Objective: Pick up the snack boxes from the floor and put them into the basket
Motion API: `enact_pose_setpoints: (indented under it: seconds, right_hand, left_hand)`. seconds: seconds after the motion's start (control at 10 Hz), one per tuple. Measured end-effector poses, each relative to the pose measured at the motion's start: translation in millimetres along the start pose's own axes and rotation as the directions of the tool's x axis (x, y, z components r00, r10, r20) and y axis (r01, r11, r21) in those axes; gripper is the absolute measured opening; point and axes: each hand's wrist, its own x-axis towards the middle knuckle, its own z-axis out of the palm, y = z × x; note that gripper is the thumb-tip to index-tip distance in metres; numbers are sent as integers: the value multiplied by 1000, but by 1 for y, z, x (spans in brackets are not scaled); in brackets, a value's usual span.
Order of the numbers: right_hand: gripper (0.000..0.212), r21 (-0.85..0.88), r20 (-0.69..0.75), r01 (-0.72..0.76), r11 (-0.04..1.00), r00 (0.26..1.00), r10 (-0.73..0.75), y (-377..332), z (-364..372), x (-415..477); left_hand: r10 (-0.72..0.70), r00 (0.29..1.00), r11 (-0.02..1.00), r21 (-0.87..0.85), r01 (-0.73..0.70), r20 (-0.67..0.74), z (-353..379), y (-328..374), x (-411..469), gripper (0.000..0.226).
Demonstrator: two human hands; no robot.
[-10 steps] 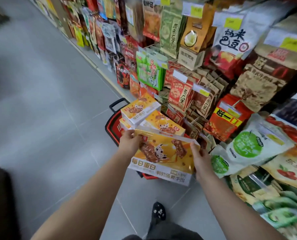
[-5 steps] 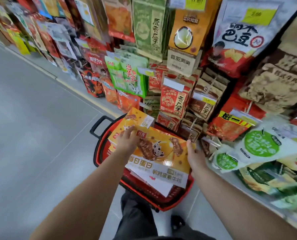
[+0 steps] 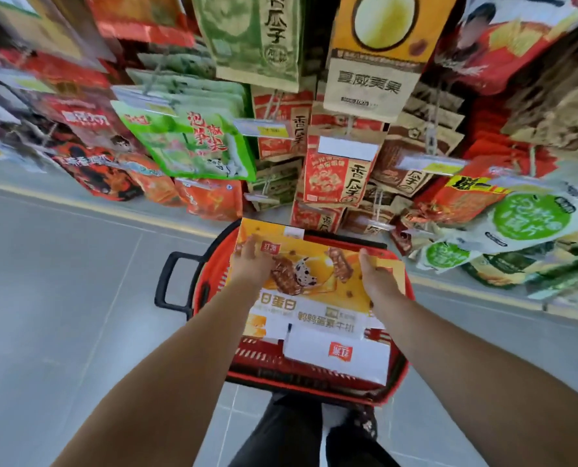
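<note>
While the wall of hanging snack bags (image 3: 193,146) is looming beyond the hands, the red basket (image 3: 314,382) is sitting directly beneath them. The yellow snack box (image 3: 318,291) is lying flat across its mouth, over a white box (image 3: 338,355). The right hand (image 3: 377,281) is clasping the near right edge, thumb on top. The left hand (image 3: 252,261) is lying over the far left corner, and I can't tell if it's gripping. It's looking light, stiff and glossy, so opposite edges are seeming the safest hold.

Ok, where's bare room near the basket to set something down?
Free: grey floor tiles left of the black handle of the red plastic basket, and between its right rim and the yellow line. Crowded: orange snack boxes fill the basket under the left hand and right hand; hanging snack bags behind.
</note>
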Motion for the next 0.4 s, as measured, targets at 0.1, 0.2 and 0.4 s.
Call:
enact_pose_setpoints:
  seconds: [0.1,0.2,0.4]
  right_hand:
    - [74,28,-18,8,1000,1000,-7,-4,9,5]
    - [66,105,-40,53,993,998,-49,-3,11,2]
    - [68,212,-135,285,935,956,-261,2,-5,-9]
  left_hand:
    - [33,998,997,69,-37,52,0,2,9,59]
    - [47,998,994,92,-50,31,5,9,7,57]
    - [188,980,966,168,-196,60,11,19,-6,53]
